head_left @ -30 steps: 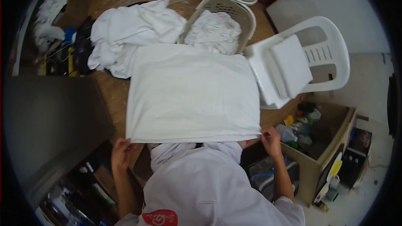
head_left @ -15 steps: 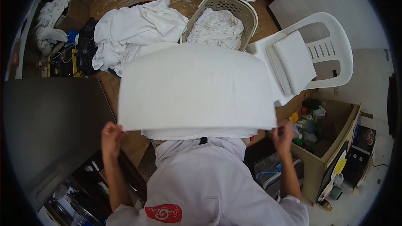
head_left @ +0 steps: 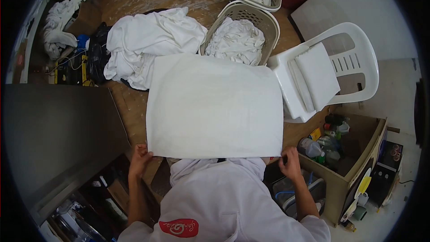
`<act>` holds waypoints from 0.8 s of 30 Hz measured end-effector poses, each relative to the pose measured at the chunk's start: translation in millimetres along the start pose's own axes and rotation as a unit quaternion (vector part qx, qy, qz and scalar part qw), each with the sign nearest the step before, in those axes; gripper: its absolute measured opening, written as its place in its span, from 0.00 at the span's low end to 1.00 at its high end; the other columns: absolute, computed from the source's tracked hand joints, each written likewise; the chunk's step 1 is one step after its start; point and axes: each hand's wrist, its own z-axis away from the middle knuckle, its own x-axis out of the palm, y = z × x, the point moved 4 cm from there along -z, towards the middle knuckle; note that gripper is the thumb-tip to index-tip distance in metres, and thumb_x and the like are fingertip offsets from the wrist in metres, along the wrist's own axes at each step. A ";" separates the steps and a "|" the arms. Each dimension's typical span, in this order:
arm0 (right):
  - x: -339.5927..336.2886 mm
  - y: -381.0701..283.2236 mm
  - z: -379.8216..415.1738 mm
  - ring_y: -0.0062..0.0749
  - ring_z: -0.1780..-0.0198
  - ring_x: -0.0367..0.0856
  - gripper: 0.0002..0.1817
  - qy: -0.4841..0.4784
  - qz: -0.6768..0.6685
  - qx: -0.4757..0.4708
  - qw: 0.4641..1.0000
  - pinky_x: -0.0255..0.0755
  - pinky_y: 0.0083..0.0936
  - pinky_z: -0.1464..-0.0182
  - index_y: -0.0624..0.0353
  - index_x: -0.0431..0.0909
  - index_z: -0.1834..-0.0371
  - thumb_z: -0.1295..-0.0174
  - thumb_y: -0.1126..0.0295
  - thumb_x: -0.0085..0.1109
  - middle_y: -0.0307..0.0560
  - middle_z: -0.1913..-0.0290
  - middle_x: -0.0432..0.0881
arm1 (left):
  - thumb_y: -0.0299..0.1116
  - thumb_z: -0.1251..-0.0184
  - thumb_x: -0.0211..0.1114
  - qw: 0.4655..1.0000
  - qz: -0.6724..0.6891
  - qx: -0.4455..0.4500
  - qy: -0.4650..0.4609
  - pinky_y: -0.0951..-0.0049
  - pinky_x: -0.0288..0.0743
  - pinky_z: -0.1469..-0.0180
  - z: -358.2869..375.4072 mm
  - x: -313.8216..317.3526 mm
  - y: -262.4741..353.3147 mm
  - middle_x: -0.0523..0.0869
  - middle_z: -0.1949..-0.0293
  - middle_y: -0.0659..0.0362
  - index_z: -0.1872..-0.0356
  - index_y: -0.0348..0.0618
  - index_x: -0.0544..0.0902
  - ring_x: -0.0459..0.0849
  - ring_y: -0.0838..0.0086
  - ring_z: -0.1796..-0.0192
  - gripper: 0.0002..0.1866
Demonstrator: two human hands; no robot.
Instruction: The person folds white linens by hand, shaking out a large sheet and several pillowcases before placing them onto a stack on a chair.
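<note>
White cloth [head_left: 215, 107] lies spread before the person in the head view, the left hand [head_left: 139, 160] and right hand [head_left: 291, 163] narrowly pinching its near corners. Gentle, equal outward tension, edges aligned, should smooth it without skewing the layers.

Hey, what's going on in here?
A person has a white cloth spread fairly smooth in front of them. Their left hand pinches its near left corner, and the fingertips of their right hand are at the near right corner. What supports the cloth is hidden. Beyond it are a loose white fabric heap and a basket of crumpled white fabric; a white plastic chair stands to the right.
</note>
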 end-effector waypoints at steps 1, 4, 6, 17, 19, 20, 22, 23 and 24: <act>6.6 8.5 -3.9 0.52 0.47 0.71 0.14 0.005 0.000 -0.001 1.000 0.64 0.41 0.43 0.61 0.70 0.59 0.49 0.76 0.58 0.57 0.55 0.73 | 0.25 0.39 0.65 0.996 0.087 0.002 -0.011 0.72 0.76 0.52 4.4 17.5 7.6 0.78 0.57 0.60 0.51 0.45 0.72 0.80 0.74 0.55 0.17; 12.7 33.2 -31.7 0.49 0.35 0.61 0.29 0.076 -0.292 0.128 0.945 0.54 0.38 0.32 0.66 0.71 0.42 0.35 0.51 0.44 0.56 0.40 0.69 | 0.32 0.36 0.67 0.962 0.258 -0.076 -0.045 0.70 0.75 0.47 -19.6 27.4 -2.1 0.80 0.49 0.57 0.39 0.45 0.71 0.80 0.72 0.49 0.25; 26.5 43.7 -58.4 0.48 0.34 0.60 0.31 0.052 -0.248 0.206 0.945 0.53 0.38 0.31 0.67 0.71 0.42 0.33 0.49 0.45 0.56 0.39 0.68 | 0.36 0.35 0.68 0.926 0.338 -0.154 -0.068 0.70 0.74 0.45 -39.6 28.0 -22.9 0.80 0.46 0.56 0.35 0.44 0.69 0.80 0.72 0.47 0.29; -18.3 6.6 -102.4 0.31 0.42 0.73 0.31 0.038 -0.411 0.150 0.898 0.65 0.26 0.39 0.71 0.63 0.34 0.31 0.57 0.55 0.53 0.42 0.76 | 0.28 0.40 0.68 0.984 -0.042 0.112 -0.130 0.75 0.72 0.45 -8.0 27.8 148.5 0.84 0.52 0.57 0.46 0.32 0.78 0.80 0.78 0.51 0.20; -38.8 26.1 -124.9 0.36 0.39 0.72 0.37 0.121 -0.307 0.214 0.919 0.64 0.28 0.37 0.73 0.59 0.32 0.32 0.53 0.54 0.59 0.40 0.74 | 0.30 0.39 0.66 0.952 -0.174 0.225 -0.113 0.75 0.71 0.47 -15.6 57.9 225.2 0.84 0.55 0.58 0.47 0.31 0.78 0.79 0.78 0.53 0.20; -69.4 12.2 -145.1 0.40 0.36 0.71 0.42 0.122 -0.362 0.227 0.896 0.63 0.30 0.35 0.74 0.54 0.30 0.33 0.50 0.55 0.63 0.37 0.72 | 0.32 0.39 0.67 0.931 -0.236 0.266 -0.079 0.74 0.71 0.48 -33.7 66.0 253.7 0.84 0.56 0.59 0.46 0.31 0.78 0.78 0.78 0.55 0.21; -124.0 7.8 -175.5 0.36 0.43 0.76 0.37 0.179 -0.485 0.220 0.827 0.71 0.30 0.42 0.72 0.60 0.33 0.34 0.51 0.56 0.59 0.43 0.76 | 0.33 0.38 0.66 0.948 -0.089 0.303 -0.040 0.74 0.71 0.51 -81.4 87.2 302.0 0.83 0.59 0.57 0.43 0.28 0.74 0.77 0.76 0.57 0.25; -161.3 -14.7 -179.6 0.32 0.51 0.80 0.29 0.195 -0.504 0.172 0.824 0.75 0.28 0.50 0.69 0.69 0.41 0.32 0.53 0.55 0.53 0.51 0.80 | 0.32 0.37 0.64 0.936 0.025 0.337 -0.099 0.75 0.72 0.53 -69.1 115.5 343.1 0.83 0.62 0.56 0.46 0.27 0.75 0.78 0.77 0.60 0.22; -188.5 -26.0 -183.1 0.29 0.57 0.81 0.23 0.241 -0.538 0.118 0.799 0.76 0.27 0.55 0.66 0.73 0.49 0.32 0.54 0.54 0.48 0.56 0.81 | 0.30 0.37 0.63 0.921 0.071 0.352 -0.153 0.75 0.74 0.56 -75.3 122.4 372.9 0.83 0.63 0.57 0.49 0.29 0.76 0.79 0.77 0.62 0.19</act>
